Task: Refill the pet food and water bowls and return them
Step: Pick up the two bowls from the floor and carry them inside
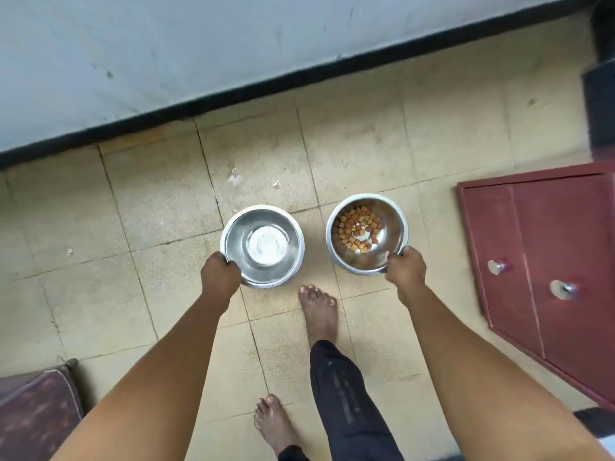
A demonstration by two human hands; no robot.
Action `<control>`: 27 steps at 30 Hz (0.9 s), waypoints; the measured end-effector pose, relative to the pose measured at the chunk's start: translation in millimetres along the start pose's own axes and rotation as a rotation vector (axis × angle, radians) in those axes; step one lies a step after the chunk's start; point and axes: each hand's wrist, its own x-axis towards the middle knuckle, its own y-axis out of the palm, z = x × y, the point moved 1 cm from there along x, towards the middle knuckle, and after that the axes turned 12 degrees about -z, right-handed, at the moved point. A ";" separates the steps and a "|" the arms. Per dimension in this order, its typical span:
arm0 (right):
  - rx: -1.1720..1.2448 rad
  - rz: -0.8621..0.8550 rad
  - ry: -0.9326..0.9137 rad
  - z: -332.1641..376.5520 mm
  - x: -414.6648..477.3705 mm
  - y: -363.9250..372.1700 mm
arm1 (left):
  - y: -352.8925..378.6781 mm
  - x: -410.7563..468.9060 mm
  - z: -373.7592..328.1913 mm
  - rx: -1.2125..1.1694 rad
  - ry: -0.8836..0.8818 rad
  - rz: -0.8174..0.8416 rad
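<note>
Two steel bowls are low over the tiled floor in front of me. The water bowl (pixel 263 245) on the left looks filled with clear water, and my left hand (pixel 219 273) grips its near-left rim. The food bowl (pixel 366 232) on the right holds orange and brown kibble (pixel 359 229), and my right hand (pixel 405 269) grips its near-right rim. I cannot tell whether the bowls touch the floor.
A white wall with a black skirting (pixel 233 91) runs behind the bowls. A dark red cabinet with metal knobs (pixel 545 261) stands at the right. A patterned cushion (pixel 36 410) lies at the lower left. My bare feet (pixel 317 314) are just behind the bowls.
</note>
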 end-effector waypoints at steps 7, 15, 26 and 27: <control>0.071 -0.031 -0.078 18.2 -103.4 -119.4 | -117.4 -108.5 -63.4 0.005 0.128 -0.003; 0.144 -0.080 -0.151 7.4 -206.3 -234.8 | -214.3 -225.1 -85.5 0.001 0.278 -0.016; 0.267 -0.203 -0.170 -111.3 -354.8 -350.1 | -304.6 -363.2 -42.6 0.093 0.587 -0.002; 0.300 -0.223 -0.166 -129.8 -369.7 -358.2 | -311.1 -377.1 -34.9 0.092 0.619 0.001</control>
